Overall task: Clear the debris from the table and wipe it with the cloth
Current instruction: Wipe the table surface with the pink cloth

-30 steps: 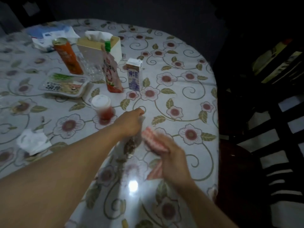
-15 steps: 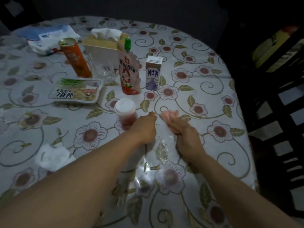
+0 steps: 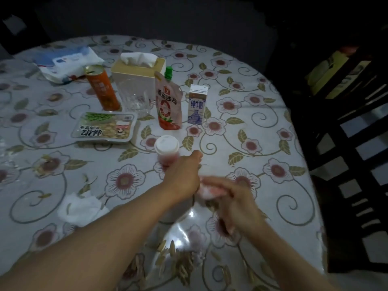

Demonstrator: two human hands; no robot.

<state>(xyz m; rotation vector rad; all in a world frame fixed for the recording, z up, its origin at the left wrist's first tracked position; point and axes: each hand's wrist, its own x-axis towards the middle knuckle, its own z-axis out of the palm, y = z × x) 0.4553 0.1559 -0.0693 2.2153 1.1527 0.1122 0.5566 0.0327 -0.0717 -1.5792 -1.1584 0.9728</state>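
Note:
My left hand (image 3: 184, 175) is closed on the top of a clear plastic bag (image 3: 178, 234) that lies toward me on the flowered table (image 3: 262, 131). Brown husk-like debris (image 3: 182, 267) shows through the bag's lower part. My right hand (image 3: 239, 204), blurred by motion, holds a pink cloth (image 3: 207, 191) against the table just right of my left hand. A crumpled white tissue (image 3: 80, 208) lies to the left of my left forearm.
Beyond my hands stand a white-lidded cup (image 3: 167, 149), a red sauce pouch (image 3: 169, 103), a milk carton (image 3: 197, 106), a glass (image 3: 136, 99), an orange can (image 3: 102, 89), a tissue box (image 3: 136, 74) and a food tray (image 3: 105, 128). A dark chair (image 3: 346, 143) is at the right.
My right hand has drawn the pink cloth back toward me across the table, up to my left hand. My left hand has stayed on the bag.

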